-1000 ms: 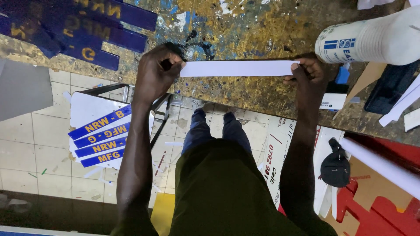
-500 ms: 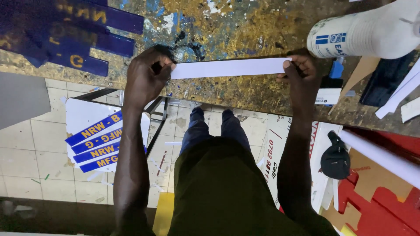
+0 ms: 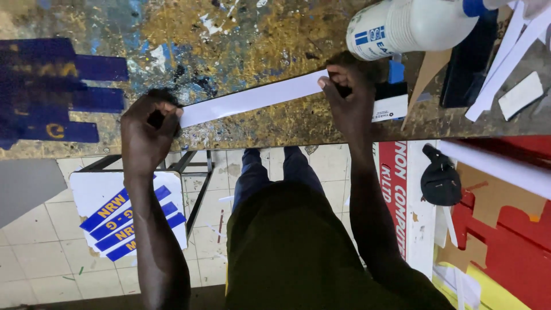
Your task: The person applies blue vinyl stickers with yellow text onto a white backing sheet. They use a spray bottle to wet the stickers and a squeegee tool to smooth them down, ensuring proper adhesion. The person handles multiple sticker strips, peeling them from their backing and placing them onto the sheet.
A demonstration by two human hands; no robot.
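Here, a long white paper strip (image 3: 252, 97) lay slanted on the paint-spattered desk (image 3: 241, 34). The left hand (image 3: 146, 135) pinched its lower end, the right hand (image 3: 350, 97) its upper end. A white plastic bottle (image 3: 413, 26) lay just beyond; dark blue label strips (image 3: 57, 92) sat far left.

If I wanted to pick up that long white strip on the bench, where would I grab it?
By its two short ends, one from each side. The white strip is long, thin and flat on the workbench, so pinching only the middle would probably let it sag. The left hand and right hand pinch the ends that way.
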